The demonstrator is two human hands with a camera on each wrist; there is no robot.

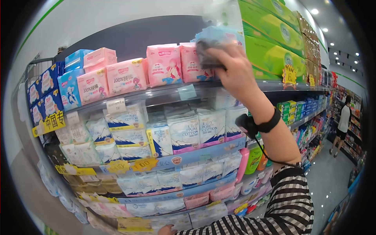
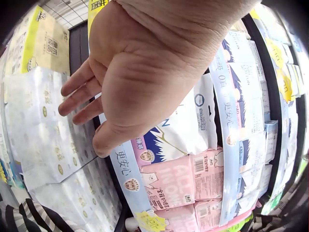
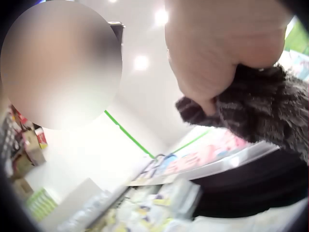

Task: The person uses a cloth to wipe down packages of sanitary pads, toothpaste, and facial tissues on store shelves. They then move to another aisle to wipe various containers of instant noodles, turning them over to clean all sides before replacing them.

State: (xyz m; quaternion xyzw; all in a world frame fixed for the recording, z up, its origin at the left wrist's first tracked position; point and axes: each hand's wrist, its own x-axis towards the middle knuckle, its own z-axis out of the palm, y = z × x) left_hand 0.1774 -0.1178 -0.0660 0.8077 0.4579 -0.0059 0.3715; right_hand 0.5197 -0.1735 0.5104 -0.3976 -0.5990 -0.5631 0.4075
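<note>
My right hand (image 1: 234, 66) is raised to the top shelf and grips a dark grey fuzzy cloth (image 3: 265, 108), blurred in the head view. The cloth overlaps the right one of two upright pink packs (image 1: 163, 64). Behind the hand, a light blue pack (image 1: 221, 34) shows in part. Low at the bottom of the head view, my left hand (image 1: 167, 230) is just in sight. From the left wrist, the left hand (image 2: 140, 72) has its fingers extended and holds nothing, in front of white packs (image 2: 186, 125) and a blue shelf strip (image 2: 128, 169).
Green boxes (image 1: 274, 47) are stacked right of the raised hand. Lower shelves carry white cotton packs (image 1: 182, 131) behind the price strips (image 1: 186, 158). Yellow price tags (image 1: 290, 75) stick out from the shelf edge. A person (image 1: 344, 121) stands in the aisle at right.
</note>
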